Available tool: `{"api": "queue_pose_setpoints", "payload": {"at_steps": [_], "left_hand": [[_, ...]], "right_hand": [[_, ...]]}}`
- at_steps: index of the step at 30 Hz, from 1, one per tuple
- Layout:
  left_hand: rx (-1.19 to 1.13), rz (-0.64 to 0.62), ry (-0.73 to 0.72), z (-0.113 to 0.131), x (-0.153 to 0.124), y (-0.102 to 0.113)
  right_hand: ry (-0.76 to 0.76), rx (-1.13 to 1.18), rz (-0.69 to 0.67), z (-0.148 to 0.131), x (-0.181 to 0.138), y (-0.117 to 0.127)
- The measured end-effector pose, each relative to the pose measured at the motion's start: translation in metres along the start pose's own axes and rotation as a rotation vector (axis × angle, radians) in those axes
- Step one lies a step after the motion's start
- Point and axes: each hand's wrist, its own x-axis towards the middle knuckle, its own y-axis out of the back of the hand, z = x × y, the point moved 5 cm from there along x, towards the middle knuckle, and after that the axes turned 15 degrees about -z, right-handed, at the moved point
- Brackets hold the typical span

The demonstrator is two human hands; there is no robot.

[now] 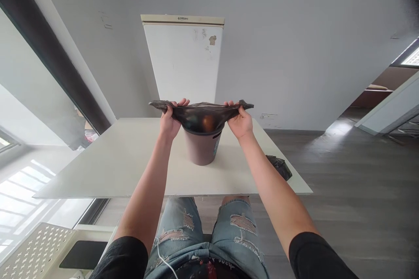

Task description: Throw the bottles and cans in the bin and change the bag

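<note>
A small pinkish-brown bin [202,147] stands on the white table [131,161], near its middle. A thin dark plastic bag [199,114] lines it, and its mouth is pulled wide above the rim. My left hand [169,120] is closed on the left edge of the bag. My right hand [240,120] grips the right edge in the same way. Both hands hold the plastic stretched taut between them, level with the top of the bin. Something orange and round [208,122] shows through the bag inside the bin.
A crumpled dark bag [279,167] lies on the table's right edge by my right forearm. A white cabinet [183,59] stands against the grey wall behind the table. A white perforated stool [36,250] sits at lower left beside the window.
</note>
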Motion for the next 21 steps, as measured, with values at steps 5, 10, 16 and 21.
{"api": "queue_pose_setpoints", "payload": {"at_steps": [5,10,16,21], "left_hand": [[-0.205,0.076,-0.075,0.008,0.013,-0.004],[0.018,-0.128,0.318,-0.002,0.017,-0.038],[0.253,-0.335,0.396,-0.01,0.009,-0.064],[0.532,-0.272,0.229,-0.014,0.011,-0.056]], "right_hand": [[0.004,-0.062,-0.042,-0.009,0.005,-0.018],[-0.364,-0.256,-0.278,0.003,0.016,-0.051],[-0.48,-0.426,-0.345,0.023,0.02,-0.067],[-0.372,-0.527,-0.221,0.033,0.019,-0.057]]}}
